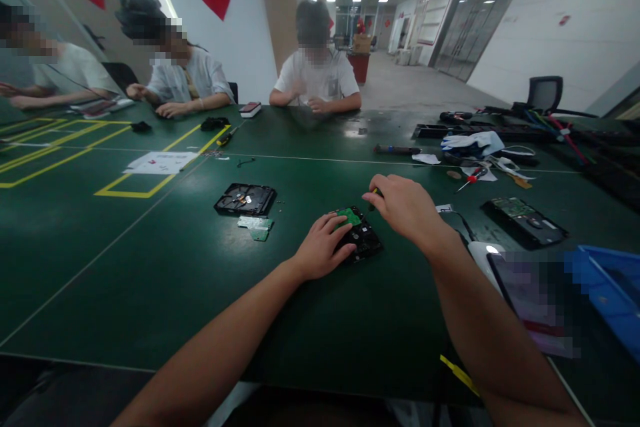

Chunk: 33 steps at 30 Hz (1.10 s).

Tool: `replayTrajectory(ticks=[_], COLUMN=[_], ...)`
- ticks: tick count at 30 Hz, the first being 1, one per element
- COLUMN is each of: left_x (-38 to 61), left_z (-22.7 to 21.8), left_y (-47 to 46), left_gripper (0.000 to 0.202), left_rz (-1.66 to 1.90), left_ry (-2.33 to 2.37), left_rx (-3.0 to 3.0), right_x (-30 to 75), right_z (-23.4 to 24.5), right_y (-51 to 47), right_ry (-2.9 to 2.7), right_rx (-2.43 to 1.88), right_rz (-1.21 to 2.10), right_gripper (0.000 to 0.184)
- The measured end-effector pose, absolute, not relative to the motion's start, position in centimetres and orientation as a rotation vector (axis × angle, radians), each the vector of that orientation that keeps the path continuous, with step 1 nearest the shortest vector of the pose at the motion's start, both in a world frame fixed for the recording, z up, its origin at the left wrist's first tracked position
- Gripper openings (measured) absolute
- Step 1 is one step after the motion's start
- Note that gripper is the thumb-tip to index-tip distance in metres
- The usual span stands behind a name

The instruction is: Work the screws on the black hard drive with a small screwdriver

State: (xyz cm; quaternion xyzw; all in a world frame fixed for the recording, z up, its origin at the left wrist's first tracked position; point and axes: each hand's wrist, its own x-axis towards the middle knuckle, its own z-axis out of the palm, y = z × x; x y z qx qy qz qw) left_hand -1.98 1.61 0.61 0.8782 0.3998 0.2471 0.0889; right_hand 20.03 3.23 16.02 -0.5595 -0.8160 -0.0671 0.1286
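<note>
A black hard drive (367, 240) with a green circuit board (350, 215) on its upper face lies on the table in front of me. My left hand (325, 245) rests over its left side, fingers spread and pressing on it. Gripped in my right hand (400, 203) is a screwdriver (376, 193) with a yellow and black handle; its shaft points down at the drive's upper right edge, and the tip is too small to make out. To the left sit an opened hard drive (245, 199) and a loose circuit board (256, 225), with tiny screws beside them.
Another hard drive (525, 221) lies at the right, near a blue bin (610, 293) and a tablet-like device (530, 300). Gloves (473, 143), a red screwdriver (473, 177) and cables clutter the back right. Several people sit across the table, behind a white paper (161, 162).
</note>
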Motion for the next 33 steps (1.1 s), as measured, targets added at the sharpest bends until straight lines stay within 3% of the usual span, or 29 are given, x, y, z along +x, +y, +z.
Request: replayTrajectory(ticks=[12,16,28,33], left_x=[-1.92,-1.94,-1.99,-2.03], left_z=[0.8,0.65,0.68,0.76], left_y=[1.5,1.56,1.54,1.51], left_gripper=[0.056,0.056,0.056,0.055], left_rz=[0.715,0.731,0.723,0.723], left_ry=[1.196,1.19,1.189,1.193], left_rx=[2.618,2.613,2.612,2.616], right_x=[20.29,20.24,20.79,20.58], right_z=[16.37,16.53,16.04,16.12], right_y=[3.21,3.25,3.47,3.48], right_ry=[-2.356,-2.368,-2.351,-2.357], right_rx=[-1.399,-1.327,-1.398,-1.428], right_rz=[0.076,0.118,0.115,0.05], right_gripper=[0.013,0.02,0.03,0.022])
